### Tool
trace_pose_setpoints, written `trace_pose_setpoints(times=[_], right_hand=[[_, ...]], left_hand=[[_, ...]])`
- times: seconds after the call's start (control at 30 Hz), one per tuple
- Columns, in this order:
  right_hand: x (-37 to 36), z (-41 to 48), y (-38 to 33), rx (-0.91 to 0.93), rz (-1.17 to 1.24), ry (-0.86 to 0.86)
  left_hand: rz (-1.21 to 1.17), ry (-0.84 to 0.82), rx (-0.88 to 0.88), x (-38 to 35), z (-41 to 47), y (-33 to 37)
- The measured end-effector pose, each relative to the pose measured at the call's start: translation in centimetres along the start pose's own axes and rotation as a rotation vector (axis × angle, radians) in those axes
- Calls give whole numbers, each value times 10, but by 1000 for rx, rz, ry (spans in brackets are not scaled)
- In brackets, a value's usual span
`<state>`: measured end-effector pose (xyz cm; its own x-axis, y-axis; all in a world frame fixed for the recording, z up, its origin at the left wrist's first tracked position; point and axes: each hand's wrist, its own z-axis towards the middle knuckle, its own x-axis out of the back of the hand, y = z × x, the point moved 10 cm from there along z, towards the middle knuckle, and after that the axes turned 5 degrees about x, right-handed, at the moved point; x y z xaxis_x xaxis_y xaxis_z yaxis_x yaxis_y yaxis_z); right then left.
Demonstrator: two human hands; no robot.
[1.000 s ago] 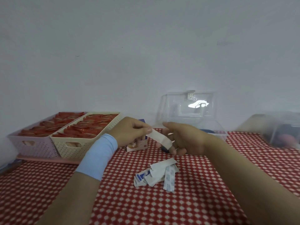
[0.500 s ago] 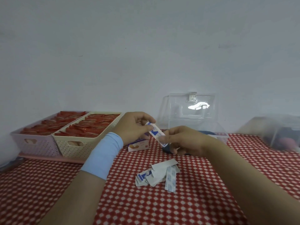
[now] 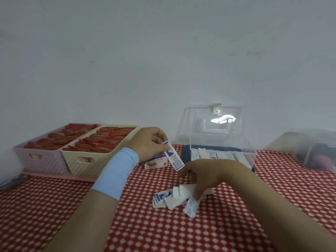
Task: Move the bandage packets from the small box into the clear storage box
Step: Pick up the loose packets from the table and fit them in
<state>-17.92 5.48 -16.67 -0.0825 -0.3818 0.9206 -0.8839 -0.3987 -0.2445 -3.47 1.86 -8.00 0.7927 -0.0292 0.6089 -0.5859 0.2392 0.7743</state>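
Observation:
My left hand (image 3: 151, 141), with a light blue wristband, pinches one blue-and-white bandage packet (image 3: 174, 156) in the air above the small box (image 3: 156, 161), which lies on the cloth. My right hand (image 3: 201, 176) reaches down onto a loose pile of bandage packets (image 3: 170, 197) in the middle of the table; its fingers touch the pile, and I cannot tell whether they grip a packet. The clear storage box (image 3: 221, 145) stands behind with its lid raised and several packets upright inside.
A pink basket (image 3: 39, 159) and a cream basket (image 3: 91, 160) full of red packets sit at the back left. A blurred clear container (image 3: 314, 151) stands at the far right. A red checked cloth (image 3: 163, 230) covers the table.
My right hand let go of the packet held between both hands and dropped to the pile. My left hand keeps the packet, now turned printed side out.

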Motion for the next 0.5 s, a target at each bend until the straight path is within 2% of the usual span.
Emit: trace_pose_setpoints(times=[0.23,0.33,0.5], right_hand=[[5,-5,-1,-4,34,19],[25,-13,7,17,116,151],[56,-21,15,64,445,400]], left_hand=[[190,8,-12,-4,-2,1],[192,0,-6,-5,-1,-2],[52,-43,34,-19,2,-9]])
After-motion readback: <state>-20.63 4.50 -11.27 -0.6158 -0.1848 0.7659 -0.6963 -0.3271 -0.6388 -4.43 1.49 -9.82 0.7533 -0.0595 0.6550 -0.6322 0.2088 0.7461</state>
